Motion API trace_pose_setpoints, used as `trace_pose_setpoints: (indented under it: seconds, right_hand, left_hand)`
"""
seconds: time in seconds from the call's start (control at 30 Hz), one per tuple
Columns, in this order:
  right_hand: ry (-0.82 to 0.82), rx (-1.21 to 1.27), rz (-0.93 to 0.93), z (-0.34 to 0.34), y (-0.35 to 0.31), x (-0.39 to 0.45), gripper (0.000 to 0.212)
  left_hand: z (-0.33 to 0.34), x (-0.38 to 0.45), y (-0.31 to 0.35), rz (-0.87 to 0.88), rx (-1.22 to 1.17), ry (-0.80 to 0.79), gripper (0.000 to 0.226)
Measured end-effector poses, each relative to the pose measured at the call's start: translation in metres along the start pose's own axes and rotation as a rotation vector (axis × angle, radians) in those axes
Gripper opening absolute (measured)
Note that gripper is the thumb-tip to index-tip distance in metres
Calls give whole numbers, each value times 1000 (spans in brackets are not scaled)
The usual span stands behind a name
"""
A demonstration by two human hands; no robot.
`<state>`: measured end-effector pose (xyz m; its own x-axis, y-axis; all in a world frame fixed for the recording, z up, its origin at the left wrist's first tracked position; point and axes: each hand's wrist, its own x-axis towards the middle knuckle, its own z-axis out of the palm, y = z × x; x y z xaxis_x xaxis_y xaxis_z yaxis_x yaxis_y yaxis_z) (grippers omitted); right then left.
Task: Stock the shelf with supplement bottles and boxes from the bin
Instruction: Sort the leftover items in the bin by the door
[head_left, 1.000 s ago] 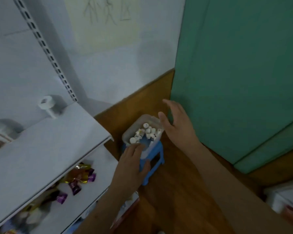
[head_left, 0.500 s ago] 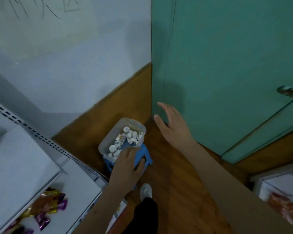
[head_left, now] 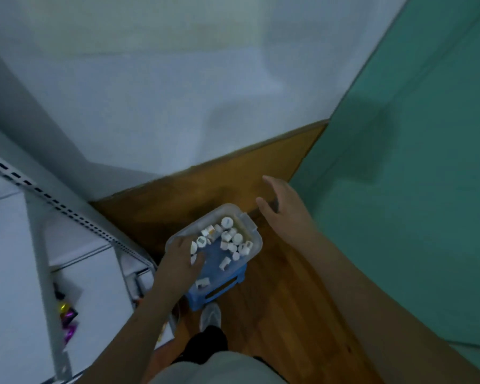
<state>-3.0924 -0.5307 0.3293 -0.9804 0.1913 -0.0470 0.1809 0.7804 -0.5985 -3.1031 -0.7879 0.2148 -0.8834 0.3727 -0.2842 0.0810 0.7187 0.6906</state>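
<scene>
A clear plastic bin (head_left: 257,240) sits on a small blue stool (head_left: 219,291) on the wooden floor. Several small white supplement bottles (head_left: 227,222) lie loose inside it. My left hand (head_left: 179,259) reaches into the bin's left side, its fingers curled round a white bottle (head_left: 193,247). To the right of the bin and apart from it, my right hand (head_left: 281,209) hovers with its fingers spread and holds nothing. The white shelf (head_left: 94,273) stands at the left.
A green door (head_left: 413,189) fills the right side, and a pale wall with a wooden skirting runs behind the bin. Purple and gold wrapped sweets (head_left: 67,320) lie on a lower shelf board. My shoe (head_left: 210,315) stands just in front of the stool.
My view has tilted further down onto the bin. My left hand went from the bin's near edge into the bin and closed on a bottle. My right hand stays open beside it.
</scene>
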Motion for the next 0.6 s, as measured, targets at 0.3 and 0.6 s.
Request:
trace_pose_setpoints:
  seconds: [0.3, 0.6]
  right_hand:
    - [-449, -61, -48, 106, 62, 89, 59]
    - [-782, -356, -239, 253, 163, 164, 54]
  left_hand:
    - [58, 25, -30, -402, -98, -61, 48]
    - [165, 99, -92, -932, -368, 59, 54]
